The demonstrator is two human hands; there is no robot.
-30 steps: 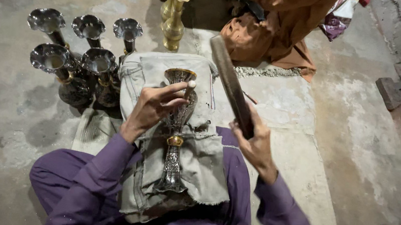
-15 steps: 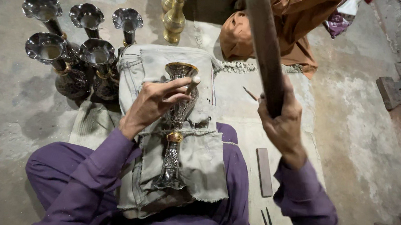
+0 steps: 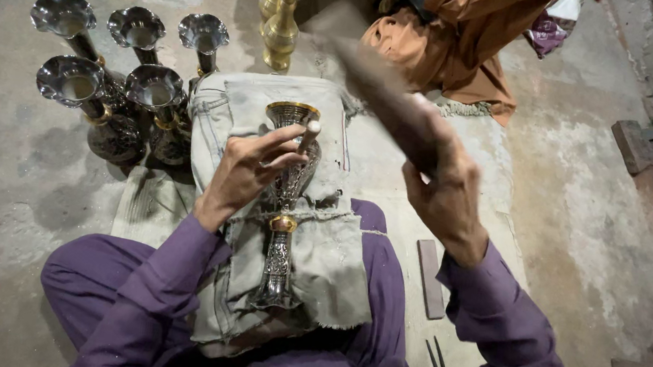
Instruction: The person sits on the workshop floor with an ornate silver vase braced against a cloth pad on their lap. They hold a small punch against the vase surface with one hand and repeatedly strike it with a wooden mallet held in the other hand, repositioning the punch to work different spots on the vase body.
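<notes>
Your left hand (image 3: 250, 171) rests on the engraved metal vase (image 3: 285, 203), which lies on its side on the folded grey cloth (image 3: 325, 265) across your lap. The vase's long axis runs straight away from you: foot near your body, flared gold-rimmed mouth pointing toward the floor ahead. The left grip is pressed onto the upper neck, fingers (image 3: 282, 139) curled over it just below the mouth, thumb side on the near flank.

Your right hand (image 3: 448, 197) is closed around the lower end of a dark wooden mallet (image 3: 385, 96), raised and motion-blurred. It sits to the right of the vase and above it, head tilted up and left, so the vase lies down and to the left of that grip. Left hand is the nearer one, in contact; right hand is apart from the vase.

Beside your right knee a flat bar (image 3: 431, 277) and thin tongs (image 3: 439, 364) lie on the mat. Five finished vases (image 3: 129, 79) stand upright to the left, a brass vase (image 3: 283, 15) further ahead.
</notes>
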